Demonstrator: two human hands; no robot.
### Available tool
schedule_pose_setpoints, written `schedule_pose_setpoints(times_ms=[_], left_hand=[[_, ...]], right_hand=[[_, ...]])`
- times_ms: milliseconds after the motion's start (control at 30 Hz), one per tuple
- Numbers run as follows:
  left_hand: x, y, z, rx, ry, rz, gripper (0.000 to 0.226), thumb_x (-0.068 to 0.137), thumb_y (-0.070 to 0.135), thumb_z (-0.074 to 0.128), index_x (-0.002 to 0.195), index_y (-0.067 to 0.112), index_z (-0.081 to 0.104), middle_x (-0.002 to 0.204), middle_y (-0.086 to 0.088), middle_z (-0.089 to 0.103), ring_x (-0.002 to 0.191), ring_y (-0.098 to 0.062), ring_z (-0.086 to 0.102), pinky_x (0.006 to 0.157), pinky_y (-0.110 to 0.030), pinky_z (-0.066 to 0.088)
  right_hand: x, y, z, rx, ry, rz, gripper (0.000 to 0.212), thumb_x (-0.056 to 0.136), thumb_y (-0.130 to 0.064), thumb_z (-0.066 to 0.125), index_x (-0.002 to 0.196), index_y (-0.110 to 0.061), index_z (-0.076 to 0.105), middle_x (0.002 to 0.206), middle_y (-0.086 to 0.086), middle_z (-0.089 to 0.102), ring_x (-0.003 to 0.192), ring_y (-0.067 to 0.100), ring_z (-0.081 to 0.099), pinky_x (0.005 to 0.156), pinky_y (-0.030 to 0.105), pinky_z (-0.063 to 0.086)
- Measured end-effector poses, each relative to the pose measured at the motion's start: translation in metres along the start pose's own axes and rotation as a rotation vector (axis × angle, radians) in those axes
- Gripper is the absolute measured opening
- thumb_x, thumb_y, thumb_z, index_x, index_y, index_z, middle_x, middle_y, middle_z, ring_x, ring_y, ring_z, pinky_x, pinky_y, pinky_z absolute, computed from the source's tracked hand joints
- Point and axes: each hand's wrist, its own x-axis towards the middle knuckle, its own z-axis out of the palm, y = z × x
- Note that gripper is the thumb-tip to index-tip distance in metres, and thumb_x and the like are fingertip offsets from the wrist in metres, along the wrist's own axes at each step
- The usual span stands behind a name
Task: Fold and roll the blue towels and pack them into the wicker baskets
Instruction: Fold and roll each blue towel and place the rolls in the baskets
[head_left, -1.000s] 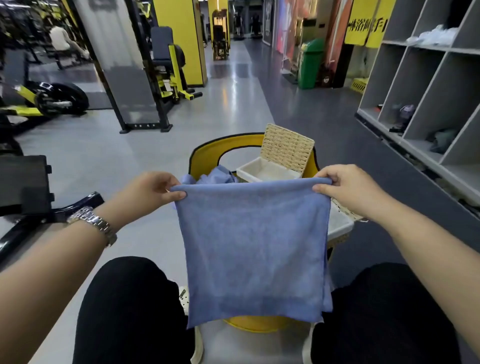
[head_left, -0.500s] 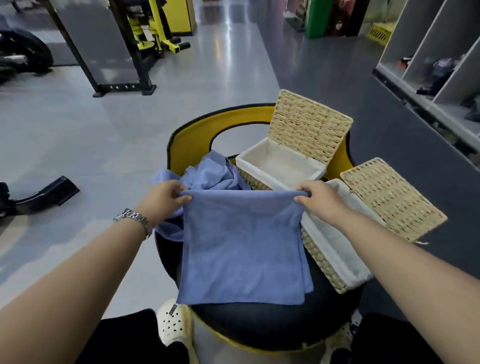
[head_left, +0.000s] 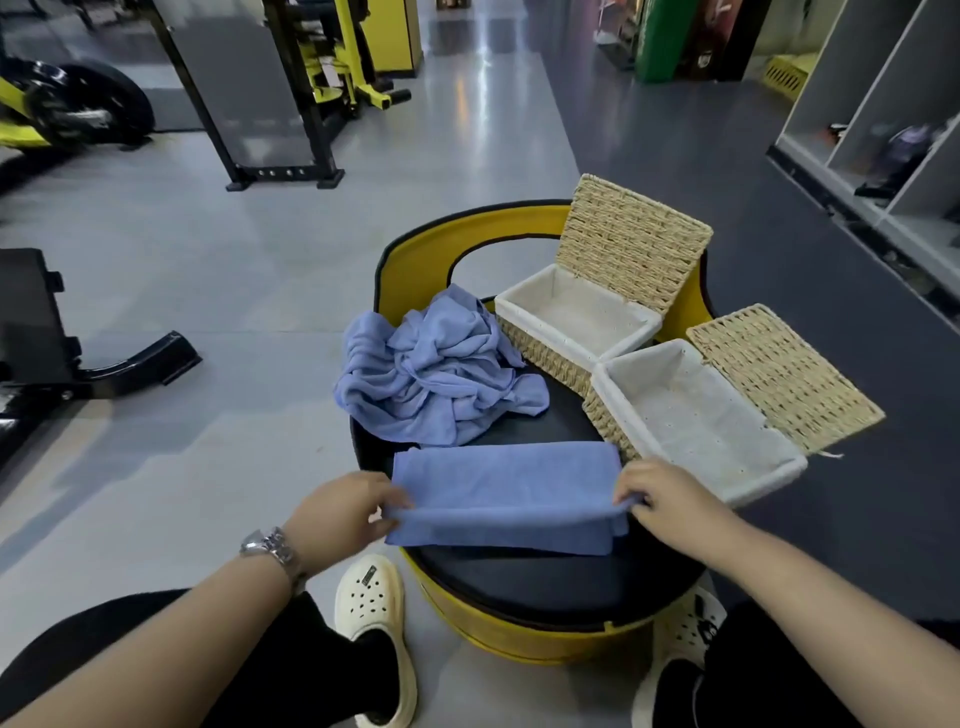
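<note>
A blue towel (head_left: 506, 480) lies folded into a wide strip on the black seat of a round yellow chair (head_left: 545, 577). My left hand (head_left: 343, 512) pinches its near left corner and my right hand (head_left: 662, 499) pinches its near right corner, the near edge slightly lifted. Behind it sits a crumpled heap of blue towels (head_left: 436, 374). Two wicker baskets with white liners stand open on the right of the seat: the far basket (head_left: 571, 322) and the near basket (head_left: 691, 421), both with nothing inside and their lids tipped back.
My white clogs (head_left: 371, 613) rest on the grey floor either side of the chair. Black and yellow gym machines (head_left: 291, 88) stand at the back left. Grey cubby shelves (head_left: 893, 119) run along the right. A black machine foot (head_left: 140, 358) lies at the left.
The towel hung in the air from both hands; now it has been lowered onto the seat and folded in half toward me. The view has tilted down.
</note>
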Motion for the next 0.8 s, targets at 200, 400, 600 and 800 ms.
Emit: schedule_pose_setpoints(times_ms=[200,400,600,800], left_hand=[[-0.004,0.007,0.040,0.217,-0.216,-0.073,0.049,0.085,0.017,0.053,0.128,0.040,0.052,0.118,0.005,0.056,0.110,-0.022,0.051,0.088,-0.036,0.047],[-0.004,0.001,0.052,0.083,-0.185,-0.149,0.049,0.084,0.014,0.048,0.126,0.037,0.054,0.121,0.002,0.053,0.112,-0.023,0.049,0.095,-0.035,0.043],[0.001,0.009,0.055,-0.399,0.002,-0.622,0.035,0.085,0.039,0.063,0.105,0.016,0.047,0.100,-0.003,0.063,0.084,-0.021,0.061,0.068,-0.029,0.043],[0.014,0.014,0.062,-0.558,0.015,-0.738,0.043,0.077,0.045,0.070,0.100,0.015,0.049,0.092,-0.002,0.064,0.086,-0.020,0.063,0.066,-0.028,0.043]], right_hand=[[-0.015,0.009,0.038,-0.303,-0.263,-0.012,0.036,0.074,0.003,0.045,0.094,-0.013,0.071,0.102,0.000,0.064,0.097,0.021,0.052,0.087,0.033,0.044],[-0.012,0.004,0.044,-0.414,-0.258,0.015,0.035,0.077,-0.004,0.044,0.096,-0.015,0.071,0.099,-0.003,0.063,0.094,0.019,0.049,0.084,0.035,0.044],[0.051,-0.040,0.034,-0.320,-0.043,-0.023,0.024,0.091,-0.016,0.049,0.106,-0.016,0.068,0.109,0.000,0.066,0.108,0.022,0.055,0.093,0.035,0.041],[0.148,-0.133,0.064,-0.014,-0.245,-0.119,0.031,0.093,-0.014,0.056,0.123,-0.005,0.057,0.125,0.013,0.057,0.115,0.029,0.054,0.094,0.035,0.042]])
